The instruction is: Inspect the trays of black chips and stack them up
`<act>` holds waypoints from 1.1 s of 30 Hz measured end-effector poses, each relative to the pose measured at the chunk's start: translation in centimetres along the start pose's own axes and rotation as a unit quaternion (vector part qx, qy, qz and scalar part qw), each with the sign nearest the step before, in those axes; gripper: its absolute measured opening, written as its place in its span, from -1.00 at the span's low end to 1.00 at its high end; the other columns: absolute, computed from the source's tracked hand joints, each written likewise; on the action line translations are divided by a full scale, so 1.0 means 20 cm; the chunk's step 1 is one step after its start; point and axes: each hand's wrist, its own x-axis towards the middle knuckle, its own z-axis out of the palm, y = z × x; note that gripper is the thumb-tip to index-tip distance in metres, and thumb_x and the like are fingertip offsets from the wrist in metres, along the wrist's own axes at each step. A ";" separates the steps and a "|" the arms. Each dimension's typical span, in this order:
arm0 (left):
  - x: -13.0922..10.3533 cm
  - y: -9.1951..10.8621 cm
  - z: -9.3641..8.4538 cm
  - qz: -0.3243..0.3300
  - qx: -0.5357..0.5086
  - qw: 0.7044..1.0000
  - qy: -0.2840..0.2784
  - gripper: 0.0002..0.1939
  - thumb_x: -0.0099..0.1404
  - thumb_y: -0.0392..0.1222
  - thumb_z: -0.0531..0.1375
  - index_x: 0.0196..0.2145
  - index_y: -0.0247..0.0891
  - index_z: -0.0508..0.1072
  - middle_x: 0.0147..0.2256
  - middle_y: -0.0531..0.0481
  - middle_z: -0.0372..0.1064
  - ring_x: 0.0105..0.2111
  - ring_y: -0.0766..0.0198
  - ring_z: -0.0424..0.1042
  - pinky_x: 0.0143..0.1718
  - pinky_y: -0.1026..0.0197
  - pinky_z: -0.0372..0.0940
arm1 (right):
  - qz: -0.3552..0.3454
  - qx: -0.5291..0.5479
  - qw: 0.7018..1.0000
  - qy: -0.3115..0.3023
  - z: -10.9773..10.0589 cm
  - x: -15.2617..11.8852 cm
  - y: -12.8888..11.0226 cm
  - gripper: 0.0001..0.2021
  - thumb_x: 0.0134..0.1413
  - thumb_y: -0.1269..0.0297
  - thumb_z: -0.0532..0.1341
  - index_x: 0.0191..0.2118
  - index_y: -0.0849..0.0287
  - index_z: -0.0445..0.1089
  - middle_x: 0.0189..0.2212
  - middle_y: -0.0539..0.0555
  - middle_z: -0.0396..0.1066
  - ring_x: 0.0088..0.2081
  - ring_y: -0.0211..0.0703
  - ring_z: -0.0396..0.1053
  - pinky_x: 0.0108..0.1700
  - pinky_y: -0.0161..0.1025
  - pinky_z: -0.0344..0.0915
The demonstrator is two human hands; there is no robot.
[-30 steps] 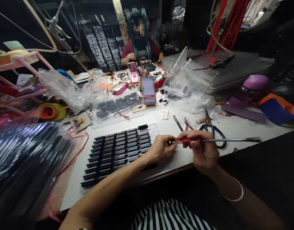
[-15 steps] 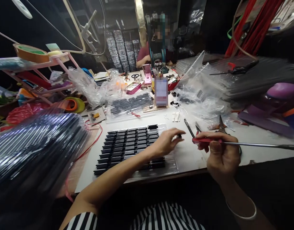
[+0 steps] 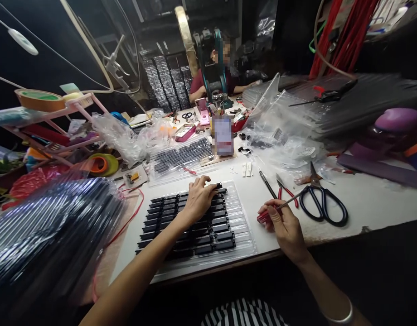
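Note:
My left hand [image 3: 199, 198] is over the far end of a clear plastic tray [image 3: 244, 226]. Its thumb and fingers pinch a small black ribbed part [image 3: 218, 186] at the top right of the rows. Several rows of similar black parts [image 3: 224, 245] fill the tray up to its right-hand slots, some hidden under my left forearm. To the right of the tray, my right hand [image 3: 286, 226] is closed around a screwdriver [image 3: 263, 217] with a red handle. Its metal shaft points up and right, towards large dark-handled scissors [image 3: 323, 206] lying on the table.
Red-handled pliers [image 3: 287, 192] and a black pen-like tool [image 3: 267, 182] lie beyond my right hand. A phone [image 3: 224, 136] stands behind the tray. Plastic-wrapped stacks [image 3: 59, 226] crowd the left, with plastic bags [image 3: 290, 140] at the right. A person [image 3: 196, 86] sits across the table.
My left hand has moved left from beside the tray to its top row, carrying the small black part. My right hand has lowered and shifted left with the screwdriver, uncovering the scissors.

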 end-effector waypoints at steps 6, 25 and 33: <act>-0.05 -0.06 -0.01 0.000 0.022 0.999 -0.031 -0.71 0.31 -0.17 0.08 -0.04 -0.07 0.45 0.12 -0.18 0.26 0.18 -0.14 0.08 0.09 -0.32 -0.08 | 0.011 0.019 1.000 0.000 -0.01 0.01 0.01 -0.79 0.24 0.11 0.08 -0.18 0.15 0.24 -0.38 0.05 0.42 -0.56 -0.29 0.31 -0.54 -0.30 0.29; -0.89 -0.50 -0.38 -0.308 -0.243 0.878 0.275 -0.59 0.25 0.04 0.14 -0.02 -0.19 0.45 -0.04 -0.10 0.42 0.02 0.08 0.34 0.16 -0.04 0.11 | -0.127 -0.391 0.909 0.066 -0.12 0.21 -0.04 -0.48 0.19 0.01 0.07 0.14 0.25 0.28 -0.04 0.33 0.36 -0.10 0.17 0.38 -0.03 0.14 0.27; -0.95 -0.42 -0.20 -0.315 -0.443 0.765 0.346 -0.55 0.26 0.02 0.16 0.03 -0.25 0.37 -0.02 -0.19 0.39 0.02 0.11 0.38 0.14 0.01 0.17 | -0.081 -0.322 0.920 -0.209 0.36 0.18 -0.02 -0.29 0.16 -0.18 -0.01 0.29 0.18 0.03 0.27 0.28 0.04 0.31 0.18 -0.16 0.25 0.27 -0.18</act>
